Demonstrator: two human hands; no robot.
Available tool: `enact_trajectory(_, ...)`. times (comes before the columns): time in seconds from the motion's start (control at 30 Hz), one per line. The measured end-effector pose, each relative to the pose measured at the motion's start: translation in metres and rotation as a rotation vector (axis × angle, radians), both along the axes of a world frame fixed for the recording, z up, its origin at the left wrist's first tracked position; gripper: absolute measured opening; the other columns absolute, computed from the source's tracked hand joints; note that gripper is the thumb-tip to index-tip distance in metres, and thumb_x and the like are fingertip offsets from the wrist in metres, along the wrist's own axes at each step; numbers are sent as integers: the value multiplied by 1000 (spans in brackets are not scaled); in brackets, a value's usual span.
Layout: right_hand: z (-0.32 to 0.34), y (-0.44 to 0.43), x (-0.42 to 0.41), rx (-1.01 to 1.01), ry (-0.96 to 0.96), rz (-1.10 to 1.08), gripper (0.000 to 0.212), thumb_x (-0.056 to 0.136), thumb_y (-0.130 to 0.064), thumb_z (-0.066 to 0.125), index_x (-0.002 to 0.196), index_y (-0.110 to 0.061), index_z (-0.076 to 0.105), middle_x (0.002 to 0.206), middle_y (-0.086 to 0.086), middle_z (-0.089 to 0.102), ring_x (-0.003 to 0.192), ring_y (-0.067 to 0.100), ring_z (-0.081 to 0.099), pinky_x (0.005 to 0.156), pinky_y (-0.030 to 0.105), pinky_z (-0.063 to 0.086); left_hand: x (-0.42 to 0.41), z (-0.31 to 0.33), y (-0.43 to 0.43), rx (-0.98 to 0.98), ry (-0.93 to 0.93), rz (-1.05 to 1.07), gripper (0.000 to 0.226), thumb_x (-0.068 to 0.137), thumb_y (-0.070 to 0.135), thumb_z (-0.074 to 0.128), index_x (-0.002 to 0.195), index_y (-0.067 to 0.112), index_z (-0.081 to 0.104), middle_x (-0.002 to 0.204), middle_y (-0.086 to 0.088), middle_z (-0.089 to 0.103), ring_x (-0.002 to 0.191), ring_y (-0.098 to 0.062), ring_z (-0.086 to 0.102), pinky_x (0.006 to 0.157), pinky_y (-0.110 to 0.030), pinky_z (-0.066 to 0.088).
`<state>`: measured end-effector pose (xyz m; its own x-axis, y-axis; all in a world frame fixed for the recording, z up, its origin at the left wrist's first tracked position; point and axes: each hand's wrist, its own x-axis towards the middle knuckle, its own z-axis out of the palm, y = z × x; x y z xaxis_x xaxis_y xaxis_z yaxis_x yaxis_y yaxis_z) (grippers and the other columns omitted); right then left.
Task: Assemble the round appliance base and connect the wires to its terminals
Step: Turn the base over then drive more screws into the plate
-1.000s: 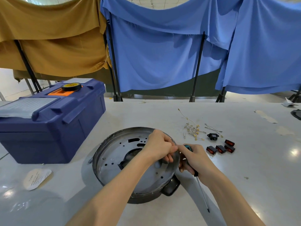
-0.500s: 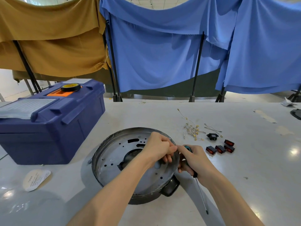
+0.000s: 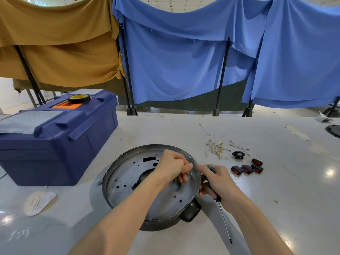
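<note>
The round appliance base (image 3: pixel 127 183), a metal pan with a perforated plate and a black side handle (image 3: pixel 191 211), lies in front of me on the white table (image 3: pixel 276 208). My left hand (image 3: pixel 171 167) is curled over the pan's right inner rim, fingertips pinching a small part that I cannot make out. My right hand (image 3: pixel 218 183) rests just outside the rim, index finger touching it, gripping a screwdriver (image 3: pixel 223 218) whose shaft points toward me. Loose wires (image 3: pixel 216 147) with terminals lie beyond the pan to the right.
A blue toolbox (image 3: pixel 55 137) with a roll of tape (image 3: pixel 79 98) on its lid stands at the left. Red rocker switches (image 3: pixel 247 168) and a black socket (image 3: pixel 238 155) lie right of the pan. A round paper label (image 3: pixel 38 201) sits at front left. Cloth screens hang behind the table.
Both hands stay at the pan's right rim with only slight finger movement; the screwdriver stays in my right hand.
</note>
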<state>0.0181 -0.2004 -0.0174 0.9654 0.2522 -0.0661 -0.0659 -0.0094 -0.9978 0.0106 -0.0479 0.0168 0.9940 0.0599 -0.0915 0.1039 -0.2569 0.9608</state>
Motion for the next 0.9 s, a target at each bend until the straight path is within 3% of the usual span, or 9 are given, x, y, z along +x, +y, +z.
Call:
enact_trajectory(0.13, 2, 1, 0, 4, 8, 3, 33, 98, -23, 57, 79, 4, 57, 67, 31, 47, 33, 19, 41, 39, 24, 42, -8, -3, -6, 42, 26, -125, 29, 85, -6, 64, 59, 7, 60, 45, -7, 56, 39, -15, 51, 41, -22, 42)
enact_trajectory(0.4, 1, 0, -3, 51, 28, 17, 41, 99, -24, 57, 85, 14, 58, 67, 30, 53, 39, 24, 36, 38, 24, 42, -7, -7, -13, 137, -69, -61, 19, 89, 3, 63, 71, 8, 64, 51, -12, 57, 40, -16, 49, 43, -21, 41)
enact_trajectory(0.53, 3, 2, -3, 68, 29, 16, 35, 99, -23, 56, 82, 7, 60, 64, 27, 54, 40, 24, 35, 38, 24, 42, -3, -10, -15, 204, -129, -27, 22, 90, 5, 61, 70, 14, 61, 43, -2, 54, 33, -7, 47, 39, -17, 39)
enact_trajectory(0.67, 2, 2, -3, 44, 2, -7, 37, 99, -21, 56, 81, 11, 58, 68, 40, 51, 33, 21, 38, 35, 23, 40, 0, -12, -13, 302, -186, -19, 19, 92, 9, 57, 74, 15, 58, 39, 4, 53, 34, -8, 49, 43, -19, 43)
enact_trajectory(0.73, 1, 2, -3, 36, -6, -16, 38, 99, -20, 56, 81, 13, 57, 66, 42, 49, 31, 19, 38, 36, 23, 40, 2, -13, -10, 367, -199, -5, 23, 94, 10, 52, 72, 18, 54, 48, 3, 55, 39, -13, 53, 49, -28, 46)
enact_trajectory(0.8, 0, 3, -2, 39, -8, -16, 34, 98, -20, 57, 79, 8, 58, 63, 32, 48, 31, 18, 41, 37, 24, 41, 4, -12, -5, 451, -202, -3, 25, 96, 10, 46, 72, 19, 50, 63, -1, 54, 43, -17, 55, 53, -35, 47)
enact_trajectory(0.9, 0, 3, -2, 40, -5, -6, 31, 98, -19, 57, 78, 5, 58, 60, 25, 44, 32, 18, 43, 39, 27, 44, 4, -10, -1, 489, -204, -66, 23, 97, 14, 49, 74, 20, 50, 68, -3, 57, 45, -16, 54, 53, -33, 46)
